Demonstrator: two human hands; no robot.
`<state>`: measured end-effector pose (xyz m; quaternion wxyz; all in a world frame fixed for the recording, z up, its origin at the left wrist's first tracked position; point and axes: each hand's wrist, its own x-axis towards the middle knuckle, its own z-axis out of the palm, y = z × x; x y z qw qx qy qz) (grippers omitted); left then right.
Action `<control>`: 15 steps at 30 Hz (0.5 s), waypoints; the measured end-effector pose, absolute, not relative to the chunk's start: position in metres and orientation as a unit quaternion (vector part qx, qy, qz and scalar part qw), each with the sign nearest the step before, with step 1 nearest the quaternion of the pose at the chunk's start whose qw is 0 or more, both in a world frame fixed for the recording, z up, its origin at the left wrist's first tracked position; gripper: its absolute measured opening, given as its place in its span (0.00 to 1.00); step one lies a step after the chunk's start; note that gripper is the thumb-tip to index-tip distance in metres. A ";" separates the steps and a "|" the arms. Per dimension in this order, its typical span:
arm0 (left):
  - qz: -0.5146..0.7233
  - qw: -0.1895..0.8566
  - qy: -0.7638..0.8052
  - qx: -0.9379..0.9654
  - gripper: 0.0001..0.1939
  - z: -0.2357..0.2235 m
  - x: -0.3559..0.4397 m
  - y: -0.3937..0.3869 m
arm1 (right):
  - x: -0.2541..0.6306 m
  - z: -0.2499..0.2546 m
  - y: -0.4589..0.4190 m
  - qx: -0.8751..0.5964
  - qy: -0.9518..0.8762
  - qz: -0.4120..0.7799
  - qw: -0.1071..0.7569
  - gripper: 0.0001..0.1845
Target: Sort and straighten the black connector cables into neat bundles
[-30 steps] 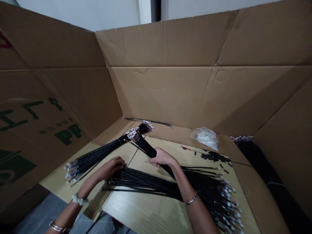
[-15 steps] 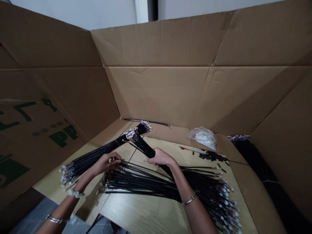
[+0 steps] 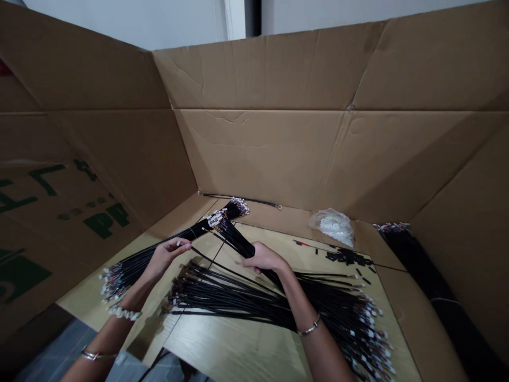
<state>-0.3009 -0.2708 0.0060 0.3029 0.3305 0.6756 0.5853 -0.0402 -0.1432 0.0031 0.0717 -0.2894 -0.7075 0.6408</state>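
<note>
My right hand [image 3: 262, 257] is closed around a bunch of black cables [image 3: 230, 236] whose white-tipped ends point up and away from me. My left hand [image 3: 165, 253] pinches the end of a single black cable [image 3: 222, 267], raised a little above a loose heap of black cables [image 3: 254, 300] that lies across the wooden table top [image 3: 238, 350]. A tied bundle of black cables [image 3: 159, 252] lies to the left, under and beyond my left hand.
Tall cardboard walls [image 3: 278, 154] enclose the table on three sides. A clear bag of white parts [image 3: 334, 225] and small black pieces [image 3: 350, 257] lie at the back right. Another long bundle of black cables [image 3: 437, 292] runs along the right wall. One thin cable [image 3: 238, 199] lies at the back.
My left hand has risen from the heap and drawn one cable's end up and to the left. My right hand has kept its hold on the bunch.
</note>
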 end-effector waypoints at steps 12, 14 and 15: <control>0.775 0.401 0.447 0.196 0.20 -0.007 -0.220 -0.243 | -0.036 -0.002 -0.140 -0.199 -0.720 0.657 0.101 0.20; 0.787 0.399 0.432 0.188 0.19 -0.004 -0.214 -0.239 | -0.036 -0.002 -0.141 -0.194 -0.726 0.653 0.099 0.20; 0.790 0.396 0.429 0.185 0.18 -0.004 -0.213 -0.237 | -0.036 -0.001 -0.141 -0.194 -0.728 0.650 0.099 0.20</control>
